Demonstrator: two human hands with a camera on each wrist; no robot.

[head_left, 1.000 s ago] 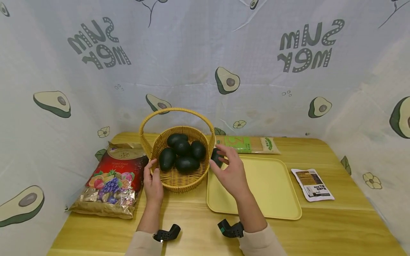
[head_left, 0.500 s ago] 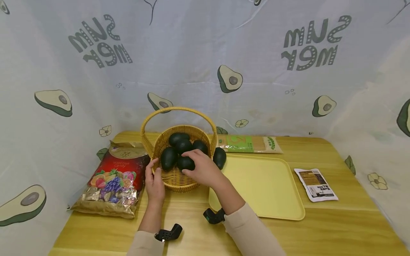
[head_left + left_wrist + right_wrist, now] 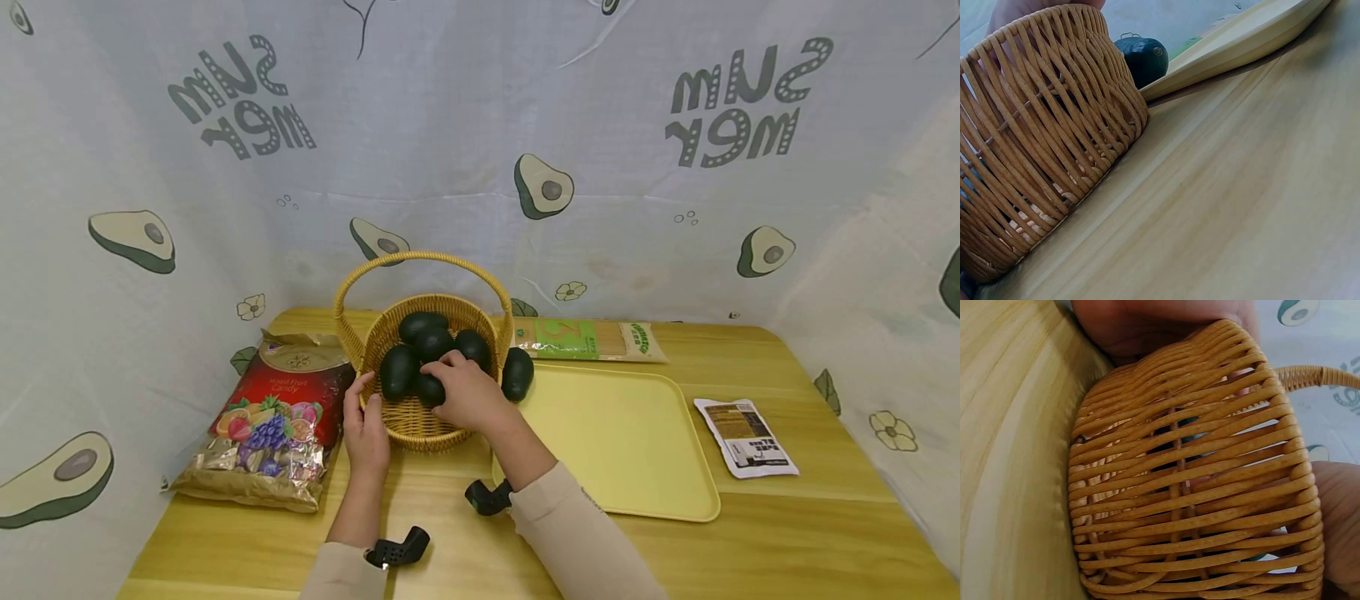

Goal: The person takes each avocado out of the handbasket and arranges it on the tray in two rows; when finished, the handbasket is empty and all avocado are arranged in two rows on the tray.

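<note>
A yellow wicker basket (image 3: 423,442) with a tall arched handle stands on the table, several dark green avocados (image 3: 399,372) inside. My left hand (image 3: 369,437) holds its left front rim, thumb at the edge. Reaching over the front right rim, my right hand (image 3: 468,396) pinches the front avocado (image 3: 429,390), partly covering it. Another avocado (image 3: 517,375) lies just right of the basket, by the back left corner of the yellow tray (image 3: 615,442). In the right wrist view, the basket's woven side (image 3: 1197,487) hides most of the avocados.
A red and gold candy bag (image 3: 270,425) lies left of the basket. Behind the tray is a long noodle packet (image 3: 588,340). A small white and brown pouch (image 3: 746,437) lies right of the tray. A printed curtain (image 3: 450,167) hangs behind the table.
My right hand has left the avocado at the tray's corner, moved left into the basket and taken hold of the front avocado. My left hand stays at the basket's rim.
</note>
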